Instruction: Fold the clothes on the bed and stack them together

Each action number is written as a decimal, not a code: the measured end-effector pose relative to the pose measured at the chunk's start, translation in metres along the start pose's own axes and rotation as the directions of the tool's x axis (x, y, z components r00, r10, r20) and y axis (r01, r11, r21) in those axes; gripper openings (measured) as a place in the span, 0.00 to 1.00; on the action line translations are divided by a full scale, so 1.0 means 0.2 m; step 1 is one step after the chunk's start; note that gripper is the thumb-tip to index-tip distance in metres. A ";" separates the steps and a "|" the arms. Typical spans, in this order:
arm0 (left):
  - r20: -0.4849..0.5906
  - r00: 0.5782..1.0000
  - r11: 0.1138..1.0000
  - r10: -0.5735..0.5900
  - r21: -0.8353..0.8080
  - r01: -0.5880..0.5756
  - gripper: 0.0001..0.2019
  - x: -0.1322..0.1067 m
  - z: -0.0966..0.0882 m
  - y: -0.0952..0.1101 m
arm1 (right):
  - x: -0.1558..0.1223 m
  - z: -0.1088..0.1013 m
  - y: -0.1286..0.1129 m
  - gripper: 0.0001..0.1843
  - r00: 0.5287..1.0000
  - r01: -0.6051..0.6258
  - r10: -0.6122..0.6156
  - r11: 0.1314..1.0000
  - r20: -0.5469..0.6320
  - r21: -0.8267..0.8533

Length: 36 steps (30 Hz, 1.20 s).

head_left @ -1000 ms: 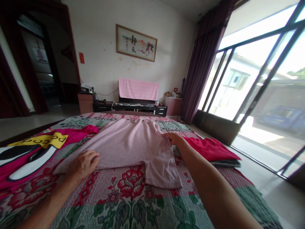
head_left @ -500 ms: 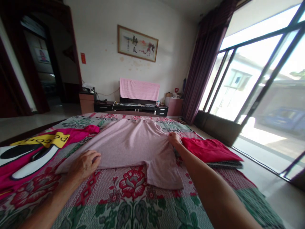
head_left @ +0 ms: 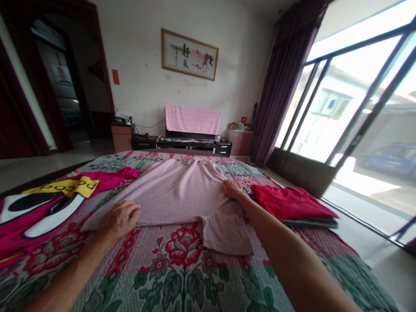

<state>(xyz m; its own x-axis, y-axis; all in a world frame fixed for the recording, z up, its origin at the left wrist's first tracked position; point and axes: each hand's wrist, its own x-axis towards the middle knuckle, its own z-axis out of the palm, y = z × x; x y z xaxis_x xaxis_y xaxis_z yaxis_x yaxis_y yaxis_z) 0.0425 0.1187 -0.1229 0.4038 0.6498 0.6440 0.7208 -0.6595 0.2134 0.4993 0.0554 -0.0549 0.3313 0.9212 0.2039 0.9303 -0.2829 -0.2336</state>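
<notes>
pale pink shirt (head_left: 182, 190) lies spread on flowered cover (head_left: 182, 281) | seems light, soft, easily creased; best held by its edges | left hand (head_left: 121, 219) curled, right hand (head_left: 233, 190) flatter, both upon it; whether pinching, I cannot tell

We get our daylight from the window (head_left: 358, 135), up and to the right of the right hand (head_left: 233, 190), and its glare bleaches the view outside to a haze. Well left of the left hand (head_left: 121, 219), the doorway (head_left: 85, 82) sinks into near-black. Beyond both hands we see the wall (head_left: 136, 34) in dim grey. Soft shadows mark the folds of the shirt (head_left: 182, 188) between them. Farthest out from either hand, the edges look stretched and smeared to us.
</notes>
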 end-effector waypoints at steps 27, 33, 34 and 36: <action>0.028 0.999 0.999 -0.026 -0.018 0.027 0.09 0.01 -0.07 0.15 | -0.67 0.01 -0.28 0.07 0.742 0.671 -0.632 0.694 -0.224 0.262; 0.097 0.995 1.000 -0.010 0.001 0.010 0.08 0.02 -0.11 0.16 | -0.75 -0.08 -0.39 0.12 0.749 0.656 -0.656 0.715 -0.089 0.242; 0.104 0.994 1.000 -0.014 0.008 0.013 0.08 0.02 -0.11 0.16 | -0.75 -0.08 -0.41 0.13 0.759 0.644 -0.648 0.731 -0.064 0.226; 0.122 0.992 1.000 -0.021 0.008 0.021 0.08 0.02 -0.12 0.16 | -0.77 -0.09 -0.44 0.20 0.782 0.612 -0.623 0.767 -0.001 0.192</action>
<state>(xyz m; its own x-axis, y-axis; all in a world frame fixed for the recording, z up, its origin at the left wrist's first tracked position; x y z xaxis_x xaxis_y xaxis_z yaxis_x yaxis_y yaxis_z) 0.0548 0.0911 -0.0954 0.4541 0.7051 0.5447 0.7333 -0.6430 0.2210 0.3699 -0.0669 -0.0485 -0.3204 0.8964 0.3063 0.8865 0.3977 -0.2366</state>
